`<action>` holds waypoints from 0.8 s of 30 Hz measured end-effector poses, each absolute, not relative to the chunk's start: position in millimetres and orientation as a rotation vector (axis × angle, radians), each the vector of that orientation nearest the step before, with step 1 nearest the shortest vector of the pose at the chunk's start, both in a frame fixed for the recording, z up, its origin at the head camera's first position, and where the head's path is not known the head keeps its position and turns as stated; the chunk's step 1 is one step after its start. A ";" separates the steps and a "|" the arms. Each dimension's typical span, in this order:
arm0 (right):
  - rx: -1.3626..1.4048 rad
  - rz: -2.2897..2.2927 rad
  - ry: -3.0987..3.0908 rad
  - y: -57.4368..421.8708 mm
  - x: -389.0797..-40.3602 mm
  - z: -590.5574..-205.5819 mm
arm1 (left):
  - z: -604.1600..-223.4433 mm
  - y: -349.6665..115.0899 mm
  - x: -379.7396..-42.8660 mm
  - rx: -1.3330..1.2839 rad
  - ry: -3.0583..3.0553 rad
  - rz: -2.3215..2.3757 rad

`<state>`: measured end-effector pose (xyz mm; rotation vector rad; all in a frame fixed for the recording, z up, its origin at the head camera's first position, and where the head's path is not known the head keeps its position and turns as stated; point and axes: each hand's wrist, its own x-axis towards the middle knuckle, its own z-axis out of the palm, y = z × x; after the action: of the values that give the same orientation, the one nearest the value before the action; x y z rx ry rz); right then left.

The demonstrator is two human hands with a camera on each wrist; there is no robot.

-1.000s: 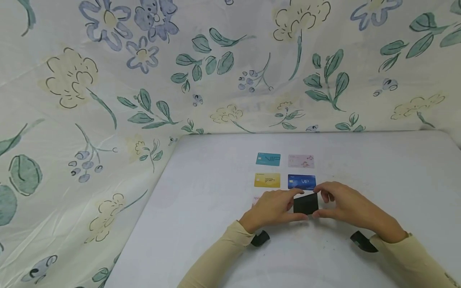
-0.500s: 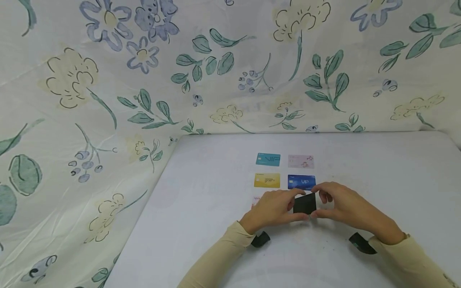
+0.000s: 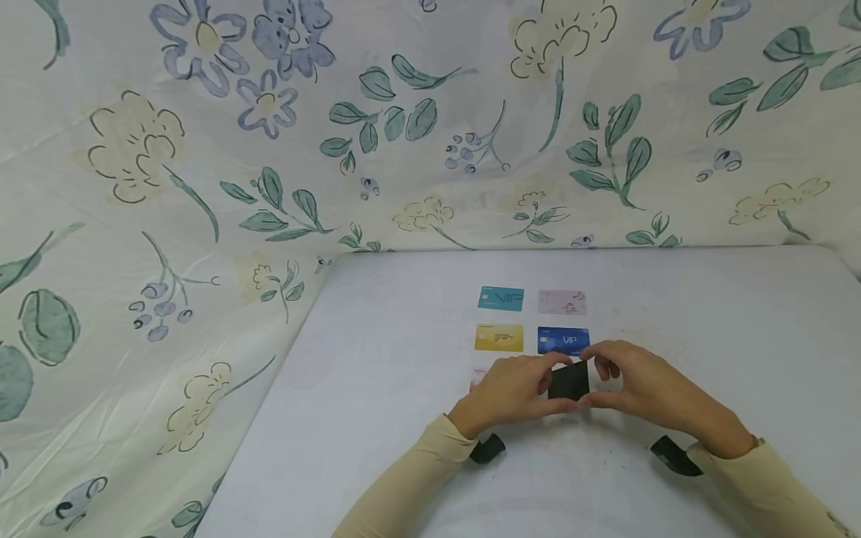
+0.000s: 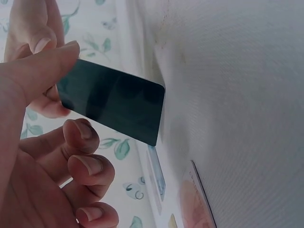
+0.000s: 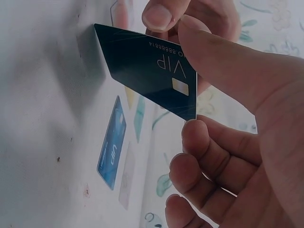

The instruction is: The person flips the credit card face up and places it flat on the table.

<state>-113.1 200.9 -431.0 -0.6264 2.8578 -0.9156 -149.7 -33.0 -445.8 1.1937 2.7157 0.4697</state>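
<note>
A dark VIP card (image 5: pixel 142 61) with a gold chip and upside-down lettering stands tilted between both hands, one end low toward the table. My right hand (image 3: pixel 646 377) pinches it, thumb at one long edge and forefinger at a corner. My left hand (image 3: pixel 507 385) holds it between thumb and forefinger from the other side, fingertips right at its edges. In the left wrist view the plain back of the card (image 4: pixel 114 99) shows. Just beyond the hands lies a blue VIP card (image 3: pixel 563 341), with a yellow card (image 3: pixel 499 337) to its left.
Farther back lie a teal VIP card (image 3: pixel 501 299) and a pale pink card (image 3: pixel 562 302). My left hand partly hides another pinkish card (image 3: pixel 478 375). The table (image 3: pixel 390 359) is white, with floral cloth (image 3: pixel 430 134) behind it. Black pieces (image 3: pixel 487 448) sit by the cuffs.
My right hand has shifted slightly left, and the right edge of the dark card has moved left with it. The left hand stays almost still. The other cards have not moved.
</note>
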 end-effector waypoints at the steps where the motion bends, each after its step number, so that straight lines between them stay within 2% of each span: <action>1: -0.620 -0.918 2.854 200.6 -112.9 -430.6 | -446.0 -32.8 -149.7 1.193 2.718 0.467; 24: -0.638 -0.950 2.856 195.9 -110.7 -430.7 | -444.8 -31.6 -147.3 1.170 2.723 0.468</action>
<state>-110.7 195.9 -430.7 -0.6376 2.8558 -0.9501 -147.3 -31.6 -444.8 1.1698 2.7230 0.4685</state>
